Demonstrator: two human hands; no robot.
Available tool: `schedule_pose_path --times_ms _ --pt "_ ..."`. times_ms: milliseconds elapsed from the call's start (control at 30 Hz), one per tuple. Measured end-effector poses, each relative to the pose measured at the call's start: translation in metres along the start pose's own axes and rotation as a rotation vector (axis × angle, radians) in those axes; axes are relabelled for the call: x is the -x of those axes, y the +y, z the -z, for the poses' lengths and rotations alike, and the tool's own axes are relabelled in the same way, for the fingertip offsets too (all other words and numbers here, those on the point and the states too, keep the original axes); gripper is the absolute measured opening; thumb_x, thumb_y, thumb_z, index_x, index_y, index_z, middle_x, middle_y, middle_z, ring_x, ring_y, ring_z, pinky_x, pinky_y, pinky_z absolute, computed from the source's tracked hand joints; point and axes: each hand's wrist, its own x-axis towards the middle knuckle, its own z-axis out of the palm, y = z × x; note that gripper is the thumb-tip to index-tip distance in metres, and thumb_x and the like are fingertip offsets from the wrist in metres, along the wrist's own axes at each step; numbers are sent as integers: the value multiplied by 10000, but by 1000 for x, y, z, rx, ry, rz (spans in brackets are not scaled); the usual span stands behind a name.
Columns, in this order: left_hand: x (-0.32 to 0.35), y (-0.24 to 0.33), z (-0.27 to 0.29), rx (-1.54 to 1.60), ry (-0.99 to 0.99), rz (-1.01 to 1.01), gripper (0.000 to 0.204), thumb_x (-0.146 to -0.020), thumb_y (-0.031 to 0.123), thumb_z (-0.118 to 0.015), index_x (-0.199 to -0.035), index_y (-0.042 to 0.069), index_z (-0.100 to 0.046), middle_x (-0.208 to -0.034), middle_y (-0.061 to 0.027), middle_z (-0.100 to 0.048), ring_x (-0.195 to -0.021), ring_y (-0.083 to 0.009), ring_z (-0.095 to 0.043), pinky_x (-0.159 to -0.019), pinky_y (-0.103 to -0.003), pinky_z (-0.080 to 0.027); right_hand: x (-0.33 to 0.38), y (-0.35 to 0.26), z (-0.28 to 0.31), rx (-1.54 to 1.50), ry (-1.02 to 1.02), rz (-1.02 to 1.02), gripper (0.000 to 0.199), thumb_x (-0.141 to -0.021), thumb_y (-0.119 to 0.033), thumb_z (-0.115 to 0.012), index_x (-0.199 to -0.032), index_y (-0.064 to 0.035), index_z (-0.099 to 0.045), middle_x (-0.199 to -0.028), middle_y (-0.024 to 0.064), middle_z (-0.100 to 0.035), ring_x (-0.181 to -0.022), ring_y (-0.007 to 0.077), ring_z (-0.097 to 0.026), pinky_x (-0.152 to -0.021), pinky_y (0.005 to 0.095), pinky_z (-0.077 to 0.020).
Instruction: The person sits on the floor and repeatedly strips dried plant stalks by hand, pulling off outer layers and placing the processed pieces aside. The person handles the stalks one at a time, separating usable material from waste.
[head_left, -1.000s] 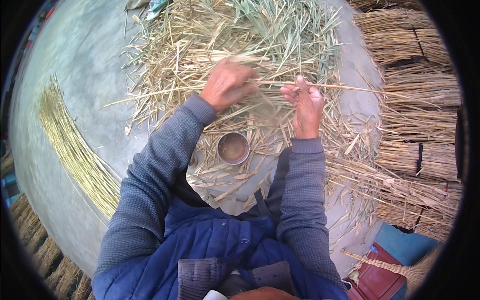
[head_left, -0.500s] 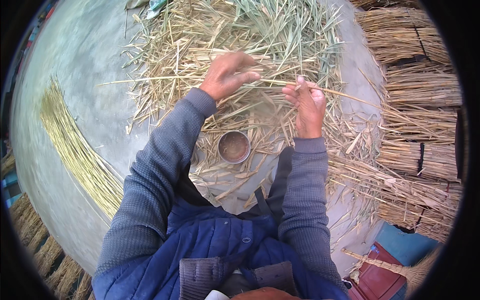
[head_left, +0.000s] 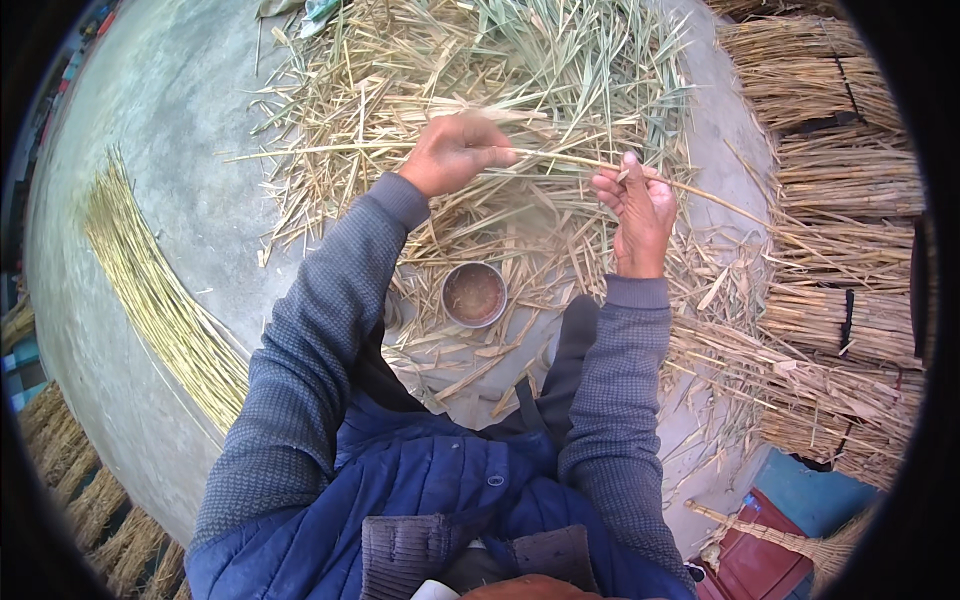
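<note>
A long, thin, pale reed stalk [head_left: 560,157] runs sideways across both my hands, above a heap of loose straw and leaf scraps [head_left: 350,110]. My left hand [head_left: 455,155] is closed around the stalk, its fingers slightly blurred and partly hidden behind the back of the hand. To the right, my right hand [head_left: 640,215] pinches the same stalk between thumb and fingers, with a small shred of husk near the thumb. The stalk's tip sticks out left of my left hand, and its thicker end reaches past my right hand.
A round metal bowl [head_left: 448,300] rests on the floor between my knees. On the left lies a sheaf of yellow-green stalks [head_left: 165,295]. Tied reed bundles [head_left: 840,180] are stacked along the right, above a dark red object [head_left: 760,550] at the lower right.
My right hand has moved a little to the right, and the stalk has slid the same way through my left hand. The left hand stays in nearly the same place.
</note>
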Motion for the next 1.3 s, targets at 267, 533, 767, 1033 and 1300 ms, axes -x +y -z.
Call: schedule_pose_path --times_ms 267,533,767,1033,1300 --pt "3 5 10 371 -139 273 146 -815 128 -826 -860 49 -712 -853 -49 -732 -813 -112 -672 -806 -265 -542 7 -10 1 73 -170 186 236 -951 -196 -704 -969 0 -574 -844 162 -710 -700 198 -717 -613 262 -578" --pt "-2 -9 19 621 72 286 132 -854 138 -795 -895 50 -706 -804 7 -703 -674 -55 -578 -616 -199 -428 14 -17 6 159 -255 344 197 -956 -139 -685 -971 6 -554 -870 161 -710 -752 207 -721 -687 291 -595" --pt "-5 -25 54 -400 385 -138 284 -853 354 -753 -914 81 -703 -880 -50 -706 -796 -208 -600 -720 -377 -460 13 -24 20 112 -214 295 192 -949 -121 -685 -1031 0 -560 -979 197 -718 -840 244 -734 -727 310 -607" --pt "-6 -6 10 -191 -32 -283 334 -815 313 -819 -1020 62 -739 -981 -70 -718 -963 -203 -663 -915 -360 -503 8 -16 10 69 -173 302 200 -949 -119 -687 -1028 14 -561 -991 209 -714 -851 261 -736 -742 313 -615" --pt "-10 -8 28 400 151 24 241 -870 260 -762 -949 35 -726 -870 -55 -731 -806 -189 -678 -808 -344 -529 8 -18 14 81 -204 313 183 -967 -117 -660 -1043 18 -562 -991 216 -712 -861 253 -737 -744 305 -607"
